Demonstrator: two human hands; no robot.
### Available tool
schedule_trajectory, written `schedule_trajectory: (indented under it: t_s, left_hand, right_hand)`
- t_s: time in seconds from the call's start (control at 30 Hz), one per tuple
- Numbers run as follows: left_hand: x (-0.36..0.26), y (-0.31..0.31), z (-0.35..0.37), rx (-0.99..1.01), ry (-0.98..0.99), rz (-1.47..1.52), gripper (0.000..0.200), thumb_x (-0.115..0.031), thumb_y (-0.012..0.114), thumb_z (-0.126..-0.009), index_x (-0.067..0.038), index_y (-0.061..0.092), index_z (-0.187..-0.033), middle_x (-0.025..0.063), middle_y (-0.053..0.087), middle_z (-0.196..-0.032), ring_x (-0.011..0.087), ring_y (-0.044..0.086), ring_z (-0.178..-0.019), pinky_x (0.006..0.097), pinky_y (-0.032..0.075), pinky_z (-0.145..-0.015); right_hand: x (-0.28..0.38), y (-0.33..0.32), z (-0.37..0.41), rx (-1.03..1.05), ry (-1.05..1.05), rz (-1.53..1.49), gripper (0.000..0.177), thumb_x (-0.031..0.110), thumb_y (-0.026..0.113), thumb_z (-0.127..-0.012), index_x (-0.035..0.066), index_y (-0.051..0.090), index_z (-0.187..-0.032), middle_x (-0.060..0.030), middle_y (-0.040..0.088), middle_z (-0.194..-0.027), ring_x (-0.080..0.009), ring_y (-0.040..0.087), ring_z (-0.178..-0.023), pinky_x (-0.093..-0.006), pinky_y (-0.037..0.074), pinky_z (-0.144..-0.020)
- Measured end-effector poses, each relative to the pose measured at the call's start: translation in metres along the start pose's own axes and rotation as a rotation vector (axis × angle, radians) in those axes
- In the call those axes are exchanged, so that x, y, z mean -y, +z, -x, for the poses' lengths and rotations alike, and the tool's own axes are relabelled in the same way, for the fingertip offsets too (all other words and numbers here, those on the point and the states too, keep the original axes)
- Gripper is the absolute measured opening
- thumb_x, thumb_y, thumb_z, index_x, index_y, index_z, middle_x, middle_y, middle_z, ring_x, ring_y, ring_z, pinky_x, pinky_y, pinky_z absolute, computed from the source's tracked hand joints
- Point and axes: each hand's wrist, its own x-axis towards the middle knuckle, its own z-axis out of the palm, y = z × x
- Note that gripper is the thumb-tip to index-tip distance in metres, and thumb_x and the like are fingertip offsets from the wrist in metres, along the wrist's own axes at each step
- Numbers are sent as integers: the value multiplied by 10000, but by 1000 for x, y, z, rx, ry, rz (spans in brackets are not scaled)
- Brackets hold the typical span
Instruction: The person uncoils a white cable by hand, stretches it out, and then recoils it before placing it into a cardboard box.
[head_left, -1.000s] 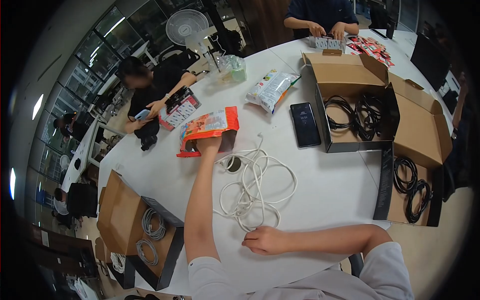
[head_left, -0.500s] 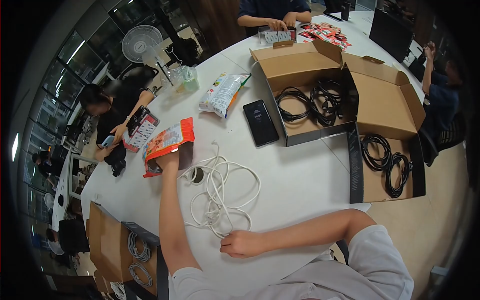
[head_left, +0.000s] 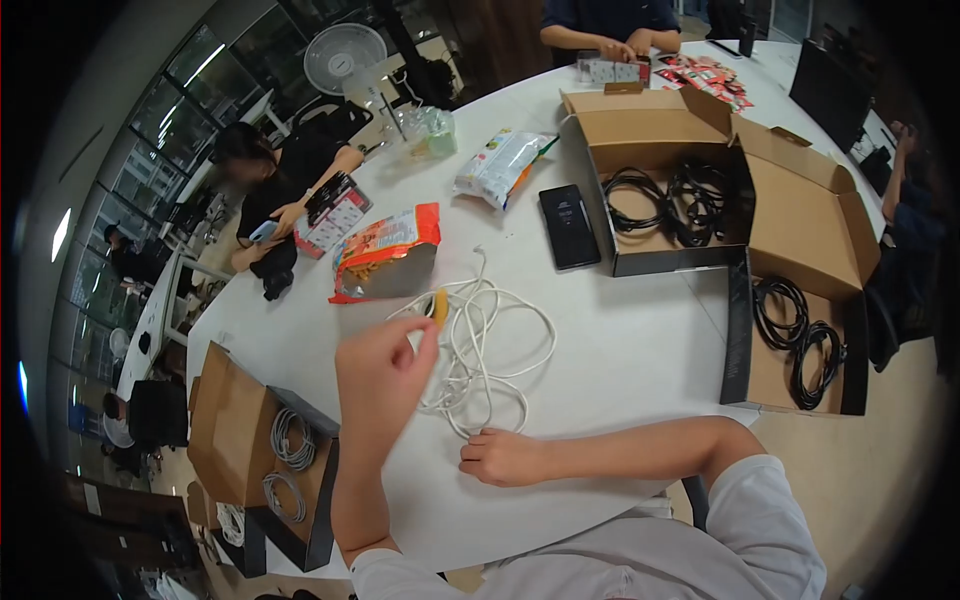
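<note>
My left hand point(head_left: 385, 375) is raised over the table, thumb and finger pinched on a small yellow snack piece point(head_left: 440, 306). Beyond it an open red snack bag point(head_left: 392, 245) lies on its side, with yellow-brown snacks showing in its mouth. My right hand point(head_left: 500, 457) rests on the white table point(head_left: 620, 350) with its fingers curled; whether anything is under them is hidden. A loose tangle of white cable point(head_left: 487, 376) lies between my hands, touching or very near the right fingers.
Boxes with black cables point(head_left: 665, 262) point(head_left: 738, 330) stand at the right; a box with grey cables point(head_left: 232, 440) is lower left. A black phone point(head_left: 570, 228) and a silver snack bag point(head_left: 500, 168) lie mid-table. People sit across and at the left, near a fan point(head_left: 344, 60).
My left hand has come out of the red bag toward me, now with a snack piece. The whole view has shifted, with the table's things appearing further right. My right hand stays by the cable.
</note>
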Motion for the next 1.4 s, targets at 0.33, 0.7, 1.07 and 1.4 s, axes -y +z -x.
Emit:
schedule_trajectory:
  t_s: [0.33, 0.7, 1.07, 1.4]
  left_hand:
    - [-95, -48, 43, 22, 1065, 36, 266, -104, 795, -648, -17, 709, -884, -42, 453, -562, 81, 370, -410, 244, 246, -383]
    - [-109, -42, 37, -3, 1030, -46, 260, -147, 783, -700, -8, 702, -903, -32, 480, -568, 85, 372, -402, 244, 246, -376]
    - [-123, -39, 33, -23, 1230, 356, 191, -105, 725, -723, -16, 700, -891, -26, 449, -609, 83, 346, -466, 241, 207, -426]
    - [-60, -21, 66, -159, 970, 392, 277, -206, 696, -837, -2, 662, -1021, 19, 494, -592, 141, 426, -433, 267, 296, -396]
  right_hand:
    - [3, 7, 2, -1, -32, 65, 71, 137, 576, -753, 76, 568, -789, -50, 515, -850, -224, 531, -864, -339, 429, -756]
    - [3, 2, 2, -20, -23, -21, 94, 141, 581, -748, 76, 589, -815, -65, 512, -853, -230, 532, -886, -358, 431, -787]
    - [2, 5, 5, 21, -49, 74, 104, 138, 580, -743, 61, 600, -810, -59, 509, -858, -217, 525, -883, -331, 426, -774]
    - [3, 0, 4, -9, -55, -48, 150, 143, 576, -825, 38, 633, -915, -82, 539, -886, -215, 545, -871, -323, 435, -776]
